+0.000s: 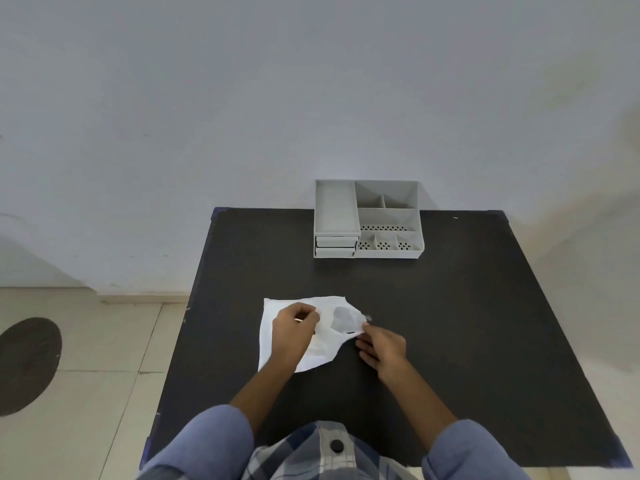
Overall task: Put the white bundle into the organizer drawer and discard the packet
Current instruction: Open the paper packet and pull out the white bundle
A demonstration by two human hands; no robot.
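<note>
A white packet (277, 308) lies on the black table (450, 323) in front of me. My left hand (292, 332) rests on its middle, fingers curled and pinching the upper layer. My right hand (382, 349) pinches the packet's right edge, which is torn or pulled open, showing a grey interior (343, 318). The white bundle itself is not clearly visible; it may be inside. The grey organizer (369, 220) stands at the table's far edge, with two small drawers (335, 247) at its lower left, both looking shut.
The organizer has several open compartments on top and to the right. A white wall stands right behind the table. Tiled floor and a dark round patch (27, 365) lie to the left, beyond the table's left edge.
</note>
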